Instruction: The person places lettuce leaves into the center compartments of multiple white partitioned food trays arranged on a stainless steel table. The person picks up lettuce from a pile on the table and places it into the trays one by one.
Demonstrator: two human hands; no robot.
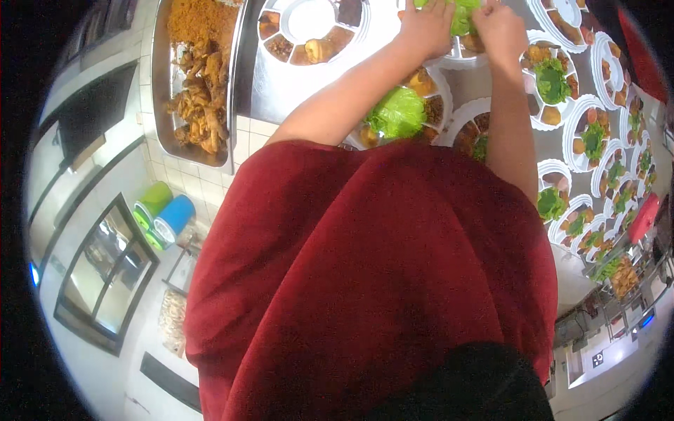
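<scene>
At the top edge, both my hands are over a white divided plate (469, 57) with a green lettuce leaf (461, 19) on it. My left hand (430, 29) lies against the leaf's left side, its fingers stretched out and partly apart. My right hand (500, 31) is bent over the leaf's right side, fingers curled and pressed onto its edge; the fingertips are partly cut off by the picture's edge. Just below my left forearm, a second divided plate (444, 88) carries a lettuce leaf (398, 112) over brown and yellow food portions.
At the left stands a deep metal tray (159, 105) of browned chicken pieces (203, 105) and orange crumbs (200, 21). Beside it is a divided plate (309, 19) without lettuce. Several filled plates (592, 137) crowd the table's right side. Green and blue buckets (175, 216) stand lower left.
</scene>
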